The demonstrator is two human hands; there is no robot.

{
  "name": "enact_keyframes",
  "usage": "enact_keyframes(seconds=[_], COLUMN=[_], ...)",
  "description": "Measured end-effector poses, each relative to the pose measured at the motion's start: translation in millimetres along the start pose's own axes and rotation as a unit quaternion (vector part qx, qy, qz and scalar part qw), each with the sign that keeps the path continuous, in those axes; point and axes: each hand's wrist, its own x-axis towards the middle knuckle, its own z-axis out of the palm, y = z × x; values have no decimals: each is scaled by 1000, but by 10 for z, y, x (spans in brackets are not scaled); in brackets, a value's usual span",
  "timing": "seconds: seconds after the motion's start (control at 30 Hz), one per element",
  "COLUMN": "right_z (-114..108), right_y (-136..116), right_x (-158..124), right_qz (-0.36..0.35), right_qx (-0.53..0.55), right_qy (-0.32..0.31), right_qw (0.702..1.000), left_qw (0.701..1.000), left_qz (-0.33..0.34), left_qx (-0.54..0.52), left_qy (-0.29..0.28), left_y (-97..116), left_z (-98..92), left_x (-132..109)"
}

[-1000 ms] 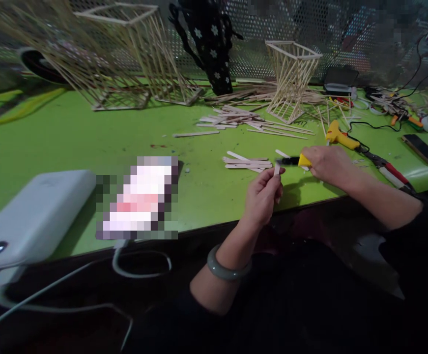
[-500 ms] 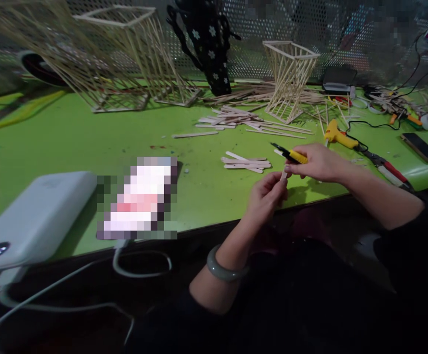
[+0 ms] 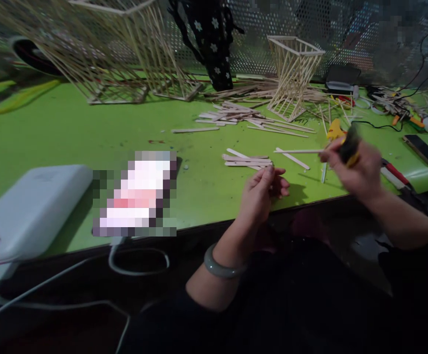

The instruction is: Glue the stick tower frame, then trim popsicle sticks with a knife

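Note:
My right hand (image 3: 361, 169), smeared by motion, is closed around a yellow and black utility knife (image 3: 350, 147). A thin wooden craft stick (image 3: 298, 151) points left from its fingertips. Just beneath lies another craft stick (image 3: 297, 161) on the green table (image 3: 199, 191). My left hand (image 3: 260, 191), with a grey bangle on its wrist, hovers near the table's front edge. Its fingers are loosely curled and apart, with nothing visible in them. A small stack of craft sticks (image 3: 248, 161) lies right behind it.
A yellow glue gun (image 3: 335, 129) and red-handled pliers (image 3: 394, 173) lie around my right hand. Woven stick frames (image 3: 297, 73) stand at the back, by a heap of sticks (image 3: 232, 114). At left are a white power bank (image 3: 40, 211) and a phone (image 3: 136, 194) with cables.
My hands have parted. The right one moved right with the knife and now has a craft stick in its fingertips. My left hand's fingers have loosened from the small stick piece they pinched.

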Motion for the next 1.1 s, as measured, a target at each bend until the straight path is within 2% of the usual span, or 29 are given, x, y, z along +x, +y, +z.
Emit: enact_keyframes(seconds=[0.07, 0.13, 0.27, 0.33, 0.4, 0.5, 0.63, 0.73, 1.1], right_z=[128, 254, 312, 238, 149, 75, 85, 90, 54], right_y=[-85, -152, -229, -241, -237, -216, -181, -146, -112], right_x=[-122, -193, -166, -83, 18, 146, 226, 249, 248], right_qz=[-122, -208, -261, -240, -173, -88, -75, -59, -67], right_qx=[-66, -108, -147, -173, -234, -323, -359, -376, -377], right_qy=[-89, -172, -227, -253, -270, -293, -320, -309, -333], right_qw=[986, 957, 927, 921, 918, 896, 874, 872, 862], left_qw=[1000, 1000, 1000, 1000, 1000, 998, 996, 994, 990], left_qz=[-16, -14, -5, 9, 28, 40, 54, 57, 71], left_qx=[-4, -10, -23, -16, 7, 42, 64, 90, 117], left_qy=[-14, -6, 2, 0, -1, -4, -12, -19, -32], left_y=[5, 6, 8, -2, -26, -78, -120, -117, -141], left_z=[3, 0, -18, -19, -11, 13, 29, 23, -4], left_x=[-1, 0, 9, 10, 6, -4, -15, -29, -25])
